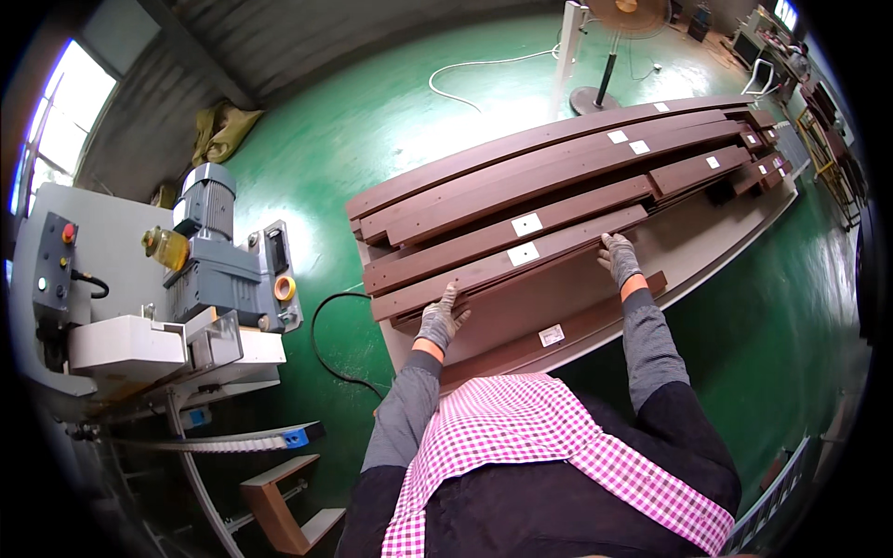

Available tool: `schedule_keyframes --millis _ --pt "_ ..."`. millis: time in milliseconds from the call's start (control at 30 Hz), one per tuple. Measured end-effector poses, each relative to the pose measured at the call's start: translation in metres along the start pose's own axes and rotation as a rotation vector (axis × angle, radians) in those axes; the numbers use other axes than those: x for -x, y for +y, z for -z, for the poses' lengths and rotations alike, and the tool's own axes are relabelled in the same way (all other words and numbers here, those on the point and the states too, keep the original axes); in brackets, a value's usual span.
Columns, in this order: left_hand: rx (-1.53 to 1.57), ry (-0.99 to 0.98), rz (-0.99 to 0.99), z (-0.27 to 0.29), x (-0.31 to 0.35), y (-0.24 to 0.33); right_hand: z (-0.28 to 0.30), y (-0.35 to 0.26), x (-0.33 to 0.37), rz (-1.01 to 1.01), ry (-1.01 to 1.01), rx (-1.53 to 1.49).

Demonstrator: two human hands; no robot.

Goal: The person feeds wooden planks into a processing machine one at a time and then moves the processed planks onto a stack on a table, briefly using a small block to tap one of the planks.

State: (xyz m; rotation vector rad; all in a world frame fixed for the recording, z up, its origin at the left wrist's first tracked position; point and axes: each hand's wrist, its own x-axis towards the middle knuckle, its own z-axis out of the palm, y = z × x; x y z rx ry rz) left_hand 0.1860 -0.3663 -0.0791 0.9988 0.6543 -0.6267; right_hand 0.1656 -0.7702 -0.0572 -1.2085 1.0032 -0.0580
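Both my hands wear grey gloves and are at the near edge of a long dark-brown board (pixel 577 237), the closest one in a stack. My left hand (pixel 442 319) grips that edge near the board's left end, with a finger reaching onto its top face. Toward the board's right end, my right hand (pixel 619 260) has its fingers curled at the same edge. A white label (pixel 523 254) sits on the board between my hands. Closer to me, a separate brown board (pixel 595 321) with a label lies on the pale supporting surface (pixel 665 246).
More labelled brown boards (pixel 521 172) lie stacked beyond. To the left stands a machine with a grey motor (pixel 206 203), a control box (pixel 56 260) and a tape roll (pixel 285 287). A black cable (pixel 316 339) crosses the green floor. A pedestal fan (pixel 605 84) stands behind the stack.
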Motion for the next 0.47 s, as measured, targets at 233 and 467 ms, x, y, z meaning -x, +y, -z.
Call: schedule_keyframes --millis 233,467 --pt "-0.475 0.053 0.138 0.014 0.011 0.005 -0.013 0.016 -0.008 -0.033 -0.081 0.000" --pt "-0.088 0.346 -0.138 0.127 0.011 -0.004 -0.005 0.016 -0.022 -0.025 -0.168 -0.003"
